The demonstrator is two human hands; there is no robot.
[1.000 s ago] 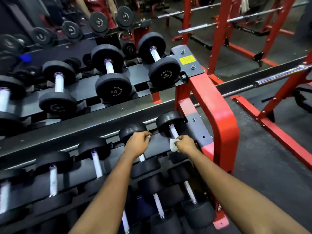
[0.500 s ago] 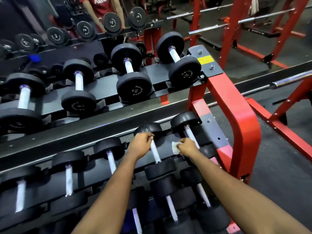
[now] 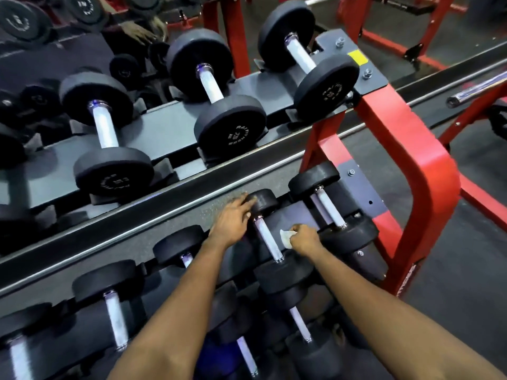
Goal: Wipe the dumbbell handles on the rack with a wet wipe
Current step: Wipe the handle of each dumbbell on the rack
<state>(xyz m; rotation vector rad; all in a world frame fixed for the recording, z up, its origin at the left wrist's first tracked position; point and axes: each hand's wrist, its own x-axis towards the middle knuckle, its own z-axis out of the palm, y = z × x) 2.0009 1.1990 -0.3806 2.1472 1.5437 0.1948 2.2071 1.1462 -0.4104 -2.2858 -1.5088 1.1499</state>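
Chunky red-and-grey steel rack, round matte rubber dumbbells on the middle tier. Your left hand rests flat, fingers spread, on one dumbbell's head; your right hand pinches a crumpled white wet wipe just beside its knurled chrome handle.

Definitely a commercial gym, free-weights area. There's a tiered dumbbell rack with a red frame and grey shelves, loaded with rows of black round-head dumbbells with chrome handles. Red power rack uprights and a barbell sit behind on dark rubber flooring.
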